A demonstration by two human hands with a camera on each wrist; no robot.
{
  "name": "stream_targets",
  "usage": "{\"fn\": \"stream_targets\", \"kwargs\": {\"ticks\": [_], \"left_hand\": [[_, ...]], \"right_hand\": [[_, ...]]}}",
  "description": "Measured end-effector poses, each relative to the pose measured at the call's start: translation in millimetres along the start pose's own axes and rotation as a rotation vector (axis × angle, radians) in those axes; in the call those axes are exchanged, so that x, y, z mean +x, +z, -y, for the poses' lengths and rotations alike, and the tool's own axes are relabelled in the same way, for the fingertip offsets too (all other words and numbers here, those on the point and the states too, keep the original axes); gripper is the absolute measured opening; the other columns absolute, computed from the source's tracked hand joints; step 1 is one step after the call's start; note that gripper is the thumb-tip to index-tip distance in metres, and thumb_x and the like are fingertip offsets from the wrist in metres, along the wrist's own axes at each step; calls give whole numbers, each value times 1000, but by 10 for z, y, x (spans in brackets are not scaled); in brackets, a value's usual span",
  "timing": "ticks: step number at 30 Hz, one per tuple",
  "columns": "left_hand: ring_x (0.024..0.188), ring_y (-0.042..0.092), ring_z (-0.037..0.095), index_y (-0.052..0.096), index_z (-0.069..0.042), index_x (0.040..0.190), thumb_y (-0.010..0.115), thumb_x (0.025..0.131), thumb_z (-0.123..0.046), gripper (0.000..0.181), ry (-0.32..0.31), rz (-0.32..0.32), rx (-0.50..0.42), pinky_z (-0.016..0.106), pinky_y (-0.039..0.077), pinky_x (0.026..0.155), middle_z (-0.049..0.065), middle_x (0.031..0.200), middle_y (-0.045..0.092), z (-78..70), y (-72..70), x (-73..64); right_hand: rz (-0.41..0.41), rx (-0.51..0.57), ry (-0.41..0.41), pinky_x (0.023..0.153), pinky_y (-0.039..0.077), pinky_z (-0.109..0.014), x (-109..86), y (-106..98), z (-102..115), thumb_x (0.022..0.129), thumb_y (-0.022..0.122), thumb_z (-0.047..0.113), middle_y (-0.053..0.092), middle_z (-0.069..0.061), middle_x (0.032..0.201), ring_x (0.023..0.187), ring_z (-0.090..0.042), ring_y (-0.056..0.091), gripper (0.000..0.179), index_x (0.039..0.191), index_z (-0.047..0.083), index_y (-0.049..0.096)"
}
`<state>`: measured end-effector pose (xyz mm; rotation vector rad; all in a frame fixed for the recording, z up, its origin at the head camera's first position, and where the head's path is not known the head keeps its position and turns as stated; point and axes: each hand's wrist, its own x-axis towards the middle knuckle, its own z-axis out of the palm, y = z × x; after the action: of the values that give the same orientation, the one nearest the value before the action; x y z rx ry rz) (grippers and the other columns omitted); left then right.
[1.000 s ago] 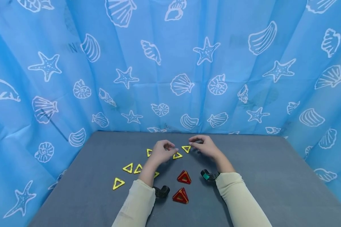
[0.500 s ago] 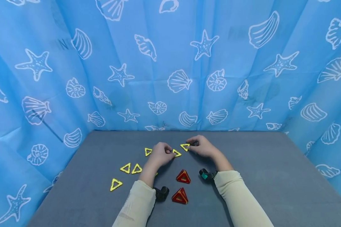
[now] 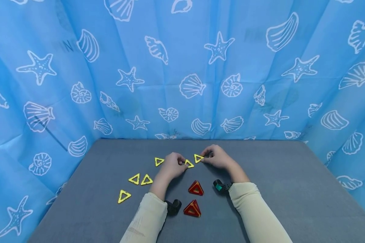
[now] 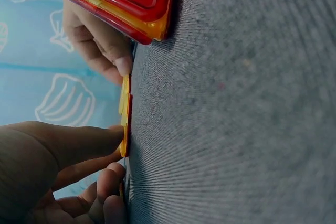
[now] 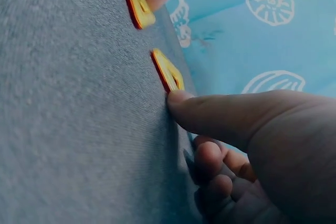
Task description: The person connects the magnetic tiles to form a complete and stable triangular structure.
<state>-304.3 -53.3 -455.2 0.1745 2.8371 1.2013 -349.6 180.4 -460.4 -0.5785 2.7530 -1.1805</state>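
Near the back of the table, my left hand [image 3: 172,166] pinches a yellow triangular tile [image 5: 143,15] with an open centre, thumb and finger at its edge. To its right, a second such tile [image 5: 161,65] lies at the thumb of my right hand [image 3: 218,157], which grips its near right corner. A thin red layer shows under both yellow tiles in the right wrist view. A small gap separates the two tiles there. Nearer me, between the forearms, sit two red triangular pieces, one farther [image 3: 196,188] and one closer [image 3: 192,208], with yellow showing along their edges.
Several more yellow triangles lie on the left: one by the left hand [image 3: 159,161], a pair [image 3: 146,180] midway, and one nearer the front [image 3: 123,196]. A blue shell-patterned curtain [image 3: 170,67] hangs behind the grey tabletop [image 3: 276,189].
My right hand has come from just off its tile to gripping it, and the tile has turned slightly. My left fingers have closed on the other tile. The head view has shifted a little.
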Motion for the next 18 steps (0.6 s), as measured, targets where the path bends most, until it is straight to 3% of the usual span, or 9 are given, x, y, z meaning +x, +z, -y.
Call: {"fn": "stream_targets", "kwargs": {"ticks": [7,18], "left_hand": [[89,61,22,78,-6,113,77,97,-15,19,-3,-4,6,45,55,85,7,100,68,-4,2,-5],[87,59,20,79,-6,115,76,97,-12,19,-8,7,-9,41,53,82,6,97,66,-18,-3,1]], "right_hand": [[44,-2,-23,69,48,-31,-13,-36,-9,97,78,13,72,-10,104,78,-16,58,13,107,5,78],[88,66,-58,76,53,-33,-13,-16,50,98,77,14,74,-7,102,85,-16,64,17,112,6,77]]}}
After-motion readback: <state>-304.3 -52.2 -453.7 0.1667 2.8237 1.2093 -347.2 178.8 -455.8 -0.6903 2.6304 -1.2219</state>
